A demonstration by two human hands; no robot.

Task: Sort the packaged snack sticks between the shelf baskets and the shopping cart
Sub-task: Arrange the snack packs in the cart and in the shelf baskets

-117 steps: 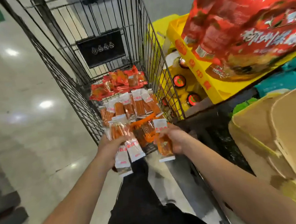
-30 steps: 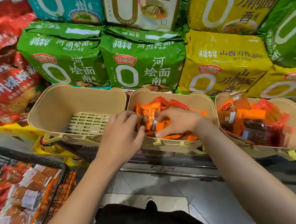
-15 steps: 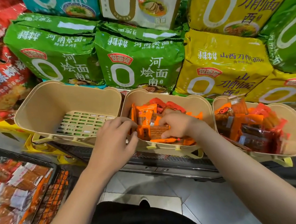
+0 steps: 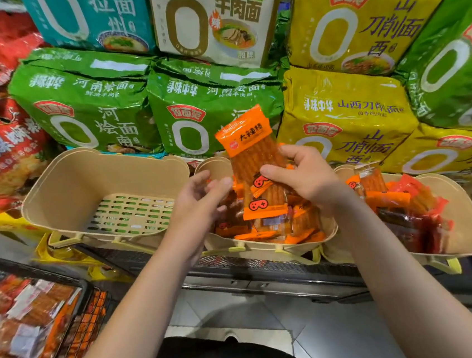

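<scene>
**Snack Stick Sorting: Partway Through**

An orange snack stick packet [image 4: 250, 151] is pinched upright in the right hand [image 4: 306, 177], above the middle basket [image 4: 268, 251]. The left hand [image 4: 199, 203] is held just beside it, fingers loosely curled, nothing gripped. The middle basket is filled with orange packets; the right basket [image 4: 466, 218] holds mixed red and orange packets; the left basket [image 4: 83, 177] holds none. Many packets remain in the shopping cart [image 4: 78, 320], so sorting is judged incomplete.

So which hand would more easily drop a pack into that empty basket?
Probably the left hand: it holds nothing and hovers beside the empty basket. The right hand grips a snack pack over the middle basket.
</scene>
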